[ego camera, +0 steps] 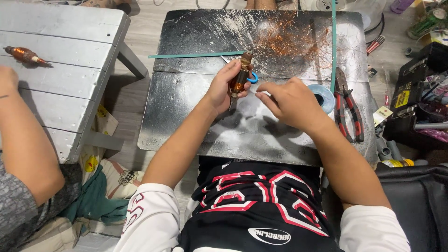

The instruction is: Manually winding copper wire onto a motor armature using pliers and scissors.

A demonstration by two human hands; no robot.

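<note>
Copper-wound motor armature (239, 80) clamped upright in the left hand (223, 88).
Right hand (291, 103), fingers curled together, works just beside it; stripped copper wire tangle (294, 39) lies beyond.

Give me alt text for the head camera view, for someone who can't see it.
A person's left hand holds a copper-wound motor armature upright over a scuffed metal worktable while the right hand pinches something small beside it. Red-handled pliers, tape roll and loose copper wire lie nearby; another person's arm is at left.
</note>
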